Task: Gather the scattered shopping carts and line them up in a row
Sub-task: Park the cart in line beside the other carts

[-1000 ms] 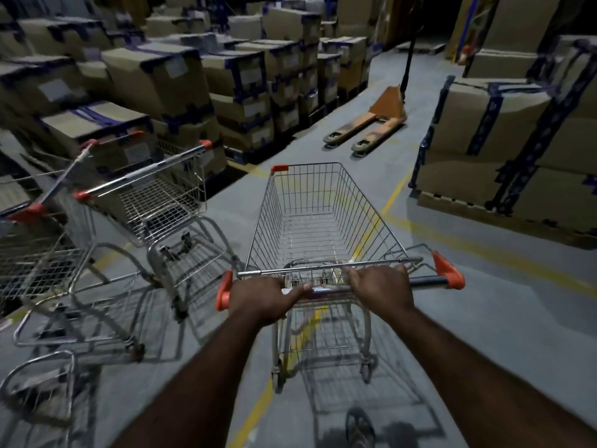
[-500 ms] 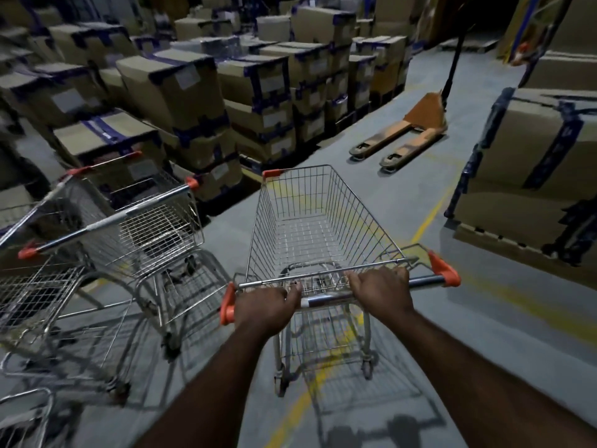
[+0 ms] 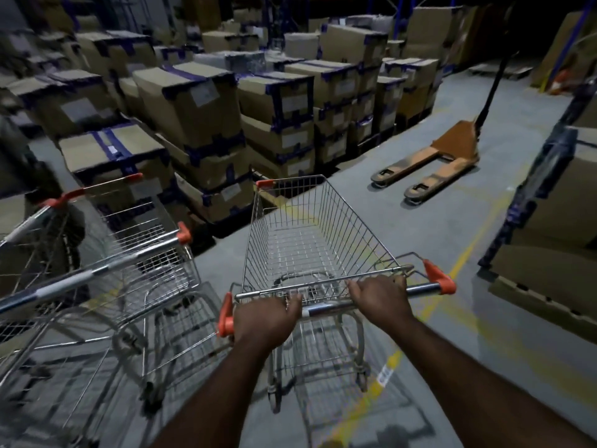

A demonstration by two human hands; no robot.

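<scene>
An empty wire shopping cart (image 3: 310,234) with orange handle ends stands straight ahead of me on the grey floor. My left hand (image 3: 263,321) grips the left part of its handle bar. My right hand (image 3: 379,297) grips the bar further right. Close on the left stands a second cart (image 3: 129,270), its handle slanting toward me. A third cart (image 3: 42,221) sits behind that one at the far left, partly cut off by the frame edge.
Stacks of taped cardboard boxes (image 3: 200,108) fill the left and back. An orange pallet jack (image 3: 433,160) lies on the floor ahead right. More boxes on a pallet (image 3: 549,221) stand at the right. A yellow floor line (image 3: 452,273) runs under the cart.
The view has swung left and the cart I hold has rolled forward beside the left carts. The pallet jack and right boxes have shifted rightward in the frame. Both hands keep their grip.
</scene>
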